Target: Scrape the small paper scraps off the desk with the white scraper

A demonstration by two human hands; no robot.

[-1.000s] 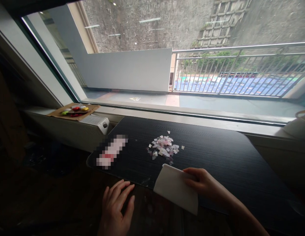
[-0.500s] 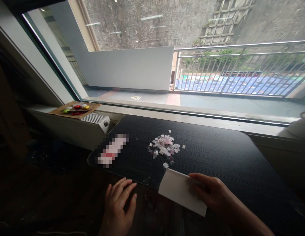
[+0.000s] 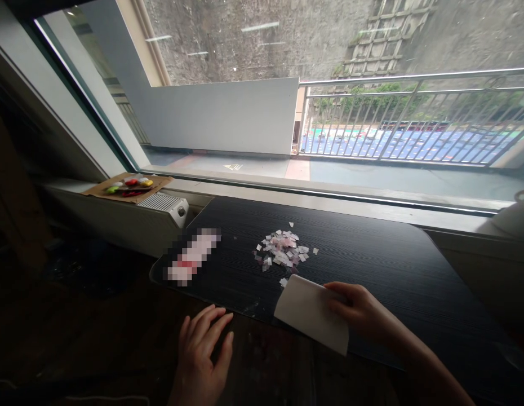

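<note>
My right hand (image 3: 354, 304) grips the right side of a folded white sheet of paper (image 3: 310, 313), held tilted over the table's front edge. Just beyond the paper's far corner lies a loose pile of small paper scraps (image 3: 283, 248), whitish and pale pink, with a few strays around it. One stray scrap (image 3: 283, 282) sits right by that corner, partly covered. My left hand (image 3: 205, 349) is at the front edge of the table, fingers stretched out, with nothing in it.
The dark wood-grain table (image 3: 372, 254) stands against a window sill. A blurred-out pinkish item (image 3: 194, 256) lies on its left end. Left of it are a white radiator (image 3: 169, 206) and a cardboard piece (image 3: 93, 192) bearing colourful objects (image 3: 131, 183).
My right hand and the folded paper have moved a little farther forward, towards the scraps, covering part of the stray one. My left hand has barely moved.
</note>
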